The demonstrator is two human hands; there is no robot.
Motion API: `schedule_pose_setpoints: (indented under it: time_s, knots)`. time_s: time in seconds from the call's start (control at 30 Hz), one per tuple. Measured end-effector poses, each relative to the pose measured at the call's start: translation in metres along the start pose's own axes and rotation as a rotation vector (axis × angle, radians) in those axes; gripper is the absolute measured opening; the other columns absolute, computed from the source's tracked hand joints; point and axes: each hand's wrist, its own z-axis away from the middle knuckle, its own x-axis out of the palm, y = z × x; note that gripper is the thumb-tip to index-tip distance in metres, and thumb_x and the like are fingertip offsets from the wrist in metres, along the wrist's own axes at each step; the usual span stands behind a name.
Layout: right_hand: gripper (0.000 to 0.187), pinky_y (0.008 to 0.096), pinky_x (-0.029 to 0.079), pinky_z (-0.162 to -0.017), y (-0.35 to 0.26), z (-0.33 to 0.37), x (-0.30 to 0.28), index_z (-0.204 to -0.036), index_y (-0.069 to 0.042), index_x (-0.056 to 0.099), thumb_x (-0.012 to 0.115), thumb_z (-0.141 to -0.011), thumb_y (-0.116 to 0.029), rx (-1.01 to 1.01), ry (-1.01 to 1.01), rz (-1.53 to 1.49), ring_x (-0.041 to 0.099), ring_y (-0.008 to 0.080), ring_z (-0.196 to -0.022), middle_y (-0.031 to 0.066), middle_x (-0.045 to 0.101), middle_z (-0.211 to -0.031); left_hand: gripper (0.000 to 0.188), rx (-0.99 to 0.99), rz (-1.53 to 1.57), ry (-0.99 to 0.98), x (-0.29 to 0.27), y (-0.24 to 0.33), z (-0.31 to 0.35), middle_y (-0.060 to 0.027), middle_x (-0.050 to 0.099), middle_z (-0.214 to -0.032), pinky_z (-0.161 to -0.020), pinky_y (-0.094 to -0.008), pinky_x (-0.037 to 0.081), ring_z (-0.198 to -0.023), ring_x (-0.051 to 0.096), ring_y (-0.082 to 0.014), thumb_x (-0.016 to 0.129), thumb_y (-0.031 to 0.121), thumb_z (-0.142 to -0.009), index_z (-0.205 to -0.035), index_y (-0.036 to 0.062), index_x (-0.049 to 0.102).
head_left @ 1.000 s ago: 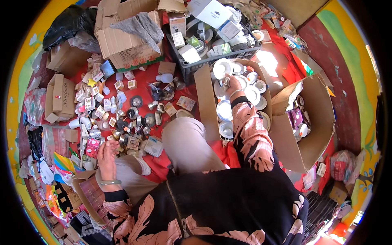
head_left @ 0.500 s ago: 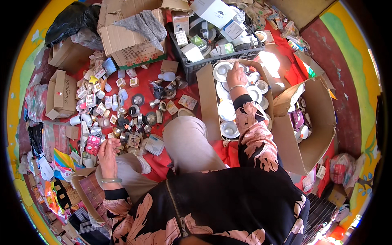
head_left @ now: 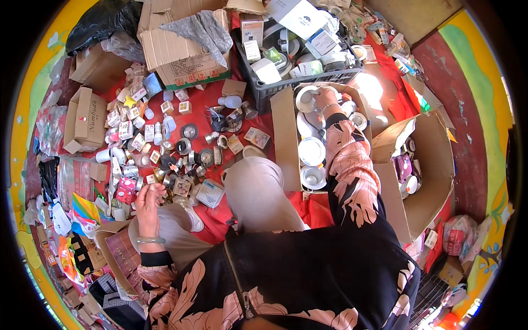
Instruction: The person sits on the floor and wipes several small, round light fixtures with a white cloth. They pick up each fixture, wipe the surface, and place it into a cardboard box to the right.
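My right hand [head_left: 326, 97] reaches into an open cardboard box [head_left: 284, 137] holding white round downlights. Its fingers close on the rim of one white downlight [head_left: 306, 100] at the box's far left corner; the forearm hides part of the contents. Closer to me in the same box lie another downlight with a flat white face [head_left: 312, 150] and one with a recessed middle [head_left: 313, 177]. Above my left knee hovers my left hand [head_left: 147, 209], a bangle on its wrist. Its fingers are loosely bent and apart, with nothing seen in them, beside a pink patterned box [head_left: 127, 190].
Small boxes, bulbs and metal lamp parts [head_left: 190, 157] cover the red cloth at left. A black crate [head_left: 308, 81] full of lamps and cartons stands behind the downlight box. At right is a taller open carton [head_left: 426, 192] with several items inside. A large carton [head_left: 184, 44] bears grey cloth.
My right hand has shifted slightly within the downlight box and now grips a downlight at its far left, which has tilted. My left hand stays almost in place. The view has shifted a little.
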Motion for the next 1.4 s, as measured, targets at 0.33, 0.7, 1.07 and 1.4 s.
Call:
schedule_pose_setpoints:
  time_s: [0.33, 0.7, 1.07, 1.4]
  knots:
    - [0.046, 0.0372, 0.042, -0.092, -0.011, -0.011, -0.001, -0.111, -0.009, 0.062, 0.061, -0.076, -0.038, 0.173, -0.397, 0.093, 0.056, 0.0313, -0.107, 0.0154, 0.059, -0.114, 0.024, -0.001, -0.033, 0.003, 0.001, 0.003, 0.005, -0.0048, 0.064, -0.089, -0.065, -0.022, 0.042, -0.078, 0.058, -0.0093, 0.049, 0.023, -0.094, -0.098, 0.0021, 0.06]
    - [0.047, 0.0364, 0.047, -0.087, -0.031, 0.012, -0.062, -0.118, -0.011, 0.058, 0.061, -0.078, -0.037, 0.259, -0.254, 0.152, 0.056, 0.0311, -0.107, 0.0167, 0.06, -0.112, 0.025, 0.053, -0.047, -0.041, 0.0, 0.0, 0.004, -0.0052, 0.064, -0.089, -0.066, -0.0221, 0.042, -0.079, 0.058, -0.0099, 0.049, 0.023, -0.094, -0.099, 0.0016, 0.06]
    - [0.058, 0.0421, 0.044, -0.088, -0.067, 0.037, -0.052, -0.118, -0.014, 0.051, 0.063, -0.075, -0.05, 0.073, -0.058, -0.064, 0.055, 0.0343, -0.107, 0.0185, 0.057, -0.114, 0.023, 0.021, -0.048, -0.018, 0.003, 0.004, 0.004, -0.005, 0.063, -0.087, -0.064, -0.0205, 0.042, -0.077, 0.057, -0.0085, 0.048, 0.021, -0.094, -0.098, 0.0012, 0.058]
    - [0.047, 0.0389, 0.046, -0.086, -0.044, 0.017, -0.058, -0.124, -0.023, 0.053, 0.06, -0.079, -0.038, -0.272, -0.254, 0.13, 0.058, 0.0322, -0.103, 0.0141, 0.06, -0.111, 0.023, 0.001, -0.019, -0.02, 0.004, 0.002, 0.002, -0.0045, 0.063, -0.088, -0.064, -0.0214, 0.042, -0.077, 0.058, -0.0092, 0.049, 0.02, -0.094, -0.099, 0.0006, 0.06]
